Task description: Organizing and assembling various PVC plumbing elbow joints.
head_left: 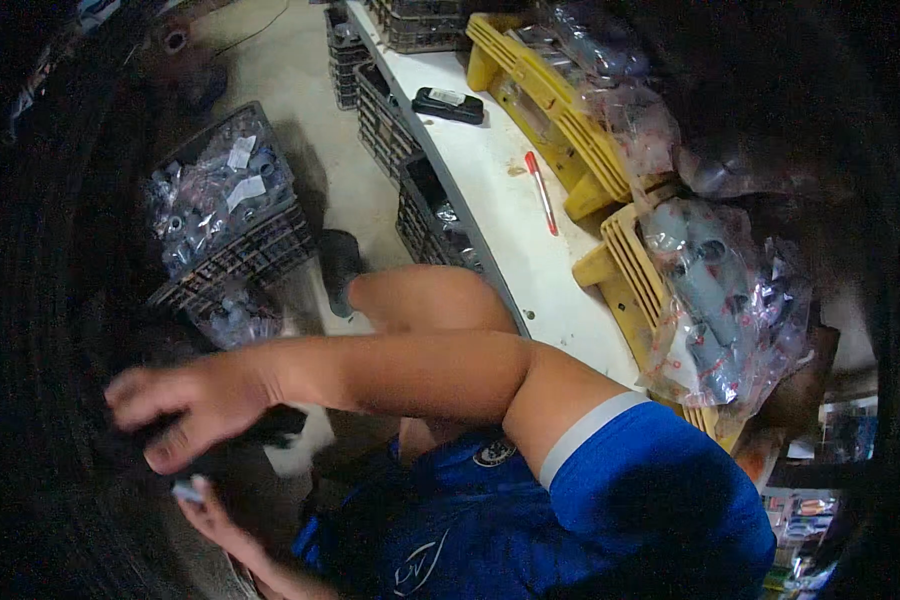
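Observation:
My right arm reaches across my body to the left. Its hand point(190, 405) is smeared by motion, but thumb and fingers stand apart with nothing visible between them. Just below it, my left hand point(210, 515) pinches a small pale object point(188, 491) between thumb and fingers; its kind is too blurred to tell. Beyond the right hand, a black crate point(240, 245) on the floor holds several grey pipe fittings point(205, 200) in clear plastic bags. Dark shadow hides what lies under and left of my hands.
Along my right runs a white table point(510, 260) bearing a red-capped pen point(542, 195) and a black case point(448, 105). Yellow bins point(550, 90) and bagged grey fittings point(710, 290) line its far side. Black crates point(390, 130) stand against its near edge.

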Demonstrator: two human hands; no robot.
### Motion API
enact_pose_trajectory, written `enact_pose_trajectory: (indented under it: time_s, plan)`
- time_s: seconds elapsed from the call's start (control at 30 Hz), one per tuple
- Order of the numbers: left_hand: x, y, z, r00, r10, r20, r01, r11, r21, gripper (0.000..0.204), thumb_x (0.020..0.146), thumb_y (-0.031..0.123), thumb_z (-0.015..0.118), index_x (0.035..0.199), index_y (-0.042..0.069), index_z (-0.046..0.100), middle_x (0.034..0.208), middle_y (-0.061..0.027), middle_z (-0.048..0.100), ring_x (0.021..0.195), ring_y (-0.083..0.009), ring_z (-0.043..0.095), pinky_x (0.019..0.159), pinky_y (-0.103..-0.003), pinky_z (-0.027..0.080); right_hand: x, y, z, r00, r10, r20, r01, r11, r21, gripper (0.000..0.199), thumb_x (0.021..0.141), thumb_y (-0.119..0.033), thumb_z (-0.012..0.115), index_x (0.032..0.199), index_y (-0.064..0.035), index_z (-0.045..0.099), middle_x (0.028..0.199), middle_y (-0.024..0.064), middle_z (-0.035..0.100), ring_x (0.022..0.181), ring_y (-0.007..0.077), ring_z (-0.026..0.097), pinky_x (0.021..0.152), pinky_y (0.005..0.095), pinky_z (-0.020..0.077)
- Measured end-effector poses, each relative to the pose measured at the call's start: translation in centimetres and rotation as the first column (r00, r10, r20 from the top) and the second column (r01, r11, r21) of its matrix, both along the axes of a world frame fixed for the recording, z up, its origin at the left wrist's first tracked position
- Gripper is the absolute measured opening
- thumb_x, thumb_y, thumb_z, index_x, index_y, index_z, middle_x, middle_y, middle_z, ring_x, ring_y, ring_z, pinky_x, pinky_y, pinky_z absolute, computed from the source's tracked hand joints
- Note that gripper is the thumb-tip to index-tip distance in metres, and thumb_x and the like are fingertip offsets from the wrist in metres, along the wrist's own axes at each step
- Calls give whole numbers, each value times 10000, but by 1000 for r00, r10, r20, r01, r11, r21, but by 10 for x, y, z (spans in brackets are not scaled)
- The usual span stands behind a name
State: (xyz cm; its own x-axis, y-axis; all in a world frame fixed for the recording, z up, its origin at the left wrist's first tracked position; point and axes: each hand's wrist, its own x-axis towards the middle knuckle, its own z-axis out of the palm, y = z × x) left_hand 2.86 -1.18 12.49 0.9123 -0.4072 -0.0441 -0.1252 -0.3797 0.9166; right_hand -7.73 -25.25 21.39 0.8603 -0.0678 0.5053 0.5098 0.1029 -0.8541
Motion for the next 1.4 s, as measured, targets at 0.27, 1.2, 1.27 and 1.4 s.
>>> enact_pose_trajectory:
  time_s: [0.27,1.2,1.27,1.4]
  plan:
    - [-27,5,-7,908,-261,328,234,965,122,229,831,69,727,945,-54,571,987,-148,609,939,-207,562,868,-352,456,18,66,-51,891,-393,228,455,777,-435,431,700,-242,751,1056,-42,614,1045,165,622,982,382,615,827,458,507]
    - [219,-140,-64,681,-488,547,185,836,516,472,827,241,734,1241,53,608,1196,-232,644,1104,-422,617,914,-469,500,-42,-92,72,699,-676,-233,704,594,389,461,1047,-399,407,1046,-10,653,919,74,689,829,161,671,749,294,531]
    - [146,-197,-13,973,-195,-124,229,741,631,438,860,259,687,1228,34,617,1205,-242,636,1122,-414,611,938,-474,487,-52,-99,70,608,-738,-291,788,517,335,458,1046,-398,408,1056,-9,649,919,74,688,833,157,669,749,292,529]
    - [237,-149,-93,832,-484,271,196,713,673,460,886,303,663,1237,11,608,1213,-242,632,1100,-417,620,929,-456,496,-36,-98,75,579,-714,-393,808,437,396,486,1039,-423,408,1068,0,643,919,80,686,837,171,665,770,300,533]
